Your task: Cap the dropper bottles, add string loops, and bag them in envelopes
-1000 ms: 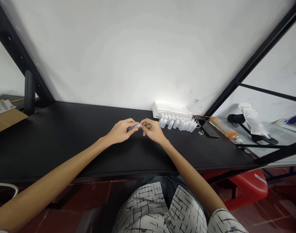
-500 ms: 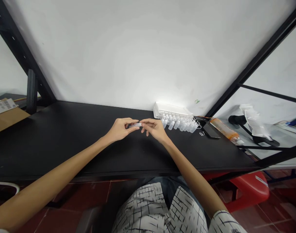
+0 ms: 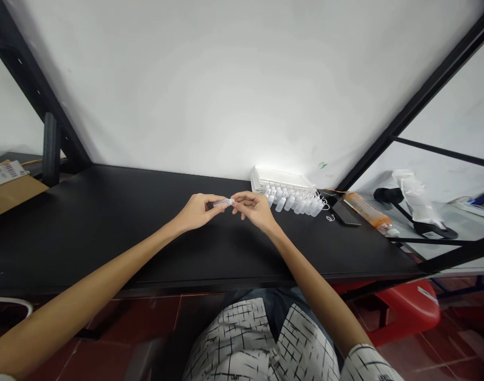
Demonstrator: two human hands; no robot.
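Observation:
Over the middle of the black table (image 3: pixel 158 254), a small translucent bottle (image 3: pixel 222 202) with a white cap lies sideways between both hands. My left hand (image 3: pixel 194 212) pinches its body between thumb and fingers. At the capped end, the thumb and fingertips of my right hand (image 3: pixel 256 210) are closed on the white cap (image 3: pixel 231 201); the other fingers curl below. Several similar small bottles (image 3: pixel 297 204) with white loops stand out in a row to the right of my right hand, against a stack of white flat pieces (image 3: pixel 281 177).
A dark phone (image 3: pixel 346 214) and a loose white loop (image 3: pixel 330 218) lie right of the row. Beyond is an orange-wrapped bottle (image 3: pixel 365 209). A cardboard box (image 3: pixel 17 194) sits far left. Black metal posts (image 3: pixel 381 140) rise at the sides, and a white wall closes the back.
The small bottle shows more clearly between my fingers, its cap slightly farther right. My right hand's fingers have shifted a little on the cap; my left hand stays nearly in place.

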